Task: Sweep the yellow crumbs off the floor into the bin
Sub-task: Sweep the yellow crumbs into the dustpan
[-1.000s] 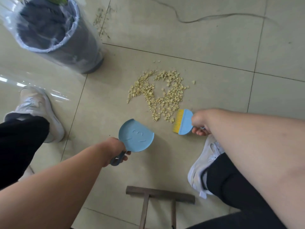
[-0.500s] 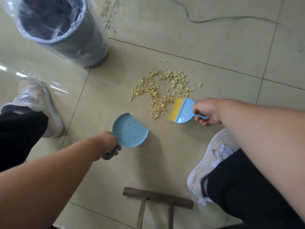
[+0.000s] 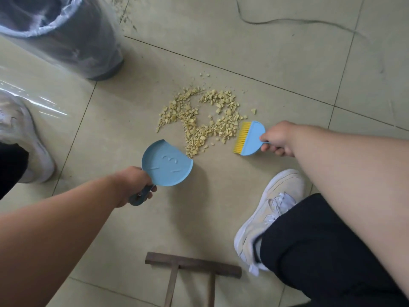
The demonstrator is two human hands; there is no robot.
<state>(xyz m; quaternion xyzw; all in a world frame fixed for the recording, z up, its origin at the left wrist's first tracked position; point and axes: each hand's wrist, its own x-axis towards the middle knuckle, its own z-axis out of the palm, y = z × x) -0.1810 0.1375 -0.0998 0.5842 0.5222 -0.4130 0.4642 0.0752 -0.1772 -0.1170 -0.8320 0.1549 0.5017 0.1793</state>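
Note:
A pile of yellow crumbs [image 3: 200, 117] lies on the beige tile floor. My left hand [image 3: 132, 185] grips the handle of a small blue dustpan [image 3: 167, 163], which sits flat with its open edge touching the near end of the pile. My right hand [image 3: 276, 138] holds a blue hand brush [image 3: 250, 139] with yellow bristles, set just right of the pile. The dark bin [image 3: 66, 36], lined with a clear plastic bag, stands at the upper left. A few more crumbs [image 3: 125, 14] lie beside it.
My white shoes rest at the left [image 3: 20, 138] and lower right [image 3: 270, 216], with black trouser legs. A dark wooden frame [image 3: 192, 268] lies on the floor near the bottom. A thin cable [image 3: 287, 21] runs across the far tiles.
The brush moved from the pile's near end to its right side. The dustpan slid forward until its edge reached the crumbs. The view shifted closer.

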